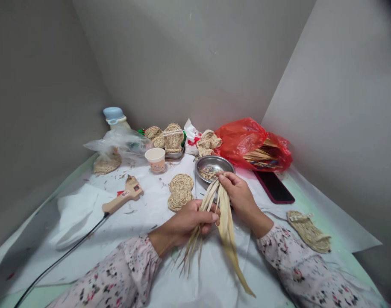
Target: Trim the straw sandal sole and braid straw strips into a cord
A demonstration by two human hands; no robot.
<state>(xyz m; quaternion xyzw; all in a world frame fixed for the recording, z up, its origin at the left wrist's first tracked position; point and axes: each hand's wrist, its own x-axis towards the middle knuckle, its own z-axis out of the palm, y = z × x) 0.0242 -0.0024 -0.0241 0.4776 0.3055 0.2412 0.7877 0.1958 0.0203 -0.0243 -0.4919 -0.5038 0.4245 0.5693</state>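
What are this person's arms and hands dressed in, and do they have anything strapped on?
Both arms wear long pale pink sleeves with small dark and red floral marks, gathered at the cuffs. The left hand and right hand are bare: no gloves show.

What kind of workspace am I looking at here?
Likely a small handicraft station: the hands hold pale plant-fibre strips, coiled woven pieces lie on the paper-covered table, and a corded glue gun sits at the left.
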